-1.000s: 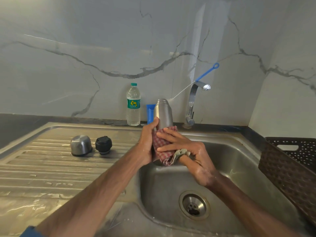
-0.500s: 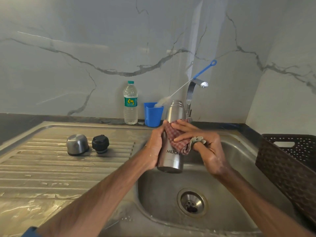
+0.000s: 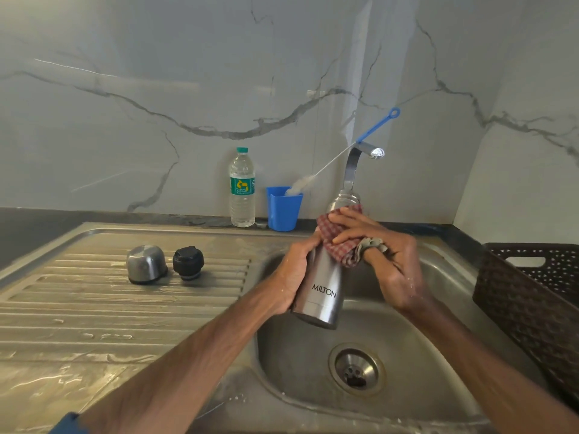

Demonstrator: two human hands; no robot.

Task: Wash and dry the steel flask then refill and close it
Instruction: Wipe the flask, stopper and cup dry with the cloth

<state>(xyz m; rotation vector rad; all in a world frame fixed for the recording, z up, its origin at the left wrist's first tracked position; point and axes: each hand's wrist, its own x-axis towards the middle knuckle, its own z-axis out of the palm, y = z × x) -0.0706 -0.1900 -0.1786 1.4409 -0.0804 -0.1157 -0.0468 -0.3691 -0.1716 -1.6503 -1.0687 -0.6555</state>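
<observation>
A: Marble-veined wall (image 3: 156,89) at back; looking down into steel sink (image 3: 297,355) set in dark counter (image 3: 31,227). Logging flask position?

B: Holding steel flask (image 3: 319,286) in the air over the basin, tilting mouth away toward the tap (image 3: 350,173) and base down toward the drain (image 3: 355,369). Reading "MILTON" on the side. Showing bare threads at the neck, uncapped.

A: Checking left grip?

B: Wrapping left grip (image 3: 294,277) round the flask's body from the left side, laying thumb up along the steel to the cloth's edge.

A: And right grip?

B: Closing right grip (image 3: 391,264) over red-checked cloth (image 3: 336,242), pressing it against the flask's shoulder just below the neck. Laying fingers across the cloth, letting a loose grey end bunch out beside the thumb.

A: Noting loose parts?

B: Spotting steel cup-lid (image 3: 145,264), dome up, on the ribbed drainboard (image 3: 94,308). Marking black stopper (image 3: 188,263) just beside it on the right, not touching. Placing both well apart from the flask.

A: Listing anything along the back?

B: Marking plastic water bottle (image 3: 242,189) upright against the wall, green cap on. Noting blue cup (image 3: 282,214) just beside it, with bottle brush (image 3: 299,186) leaning out, blue handle ending above the tap. Noting brown perforated basket (image 3: 532,308) right of the sink. Seeing water streaks on the drainboard.
</observation>
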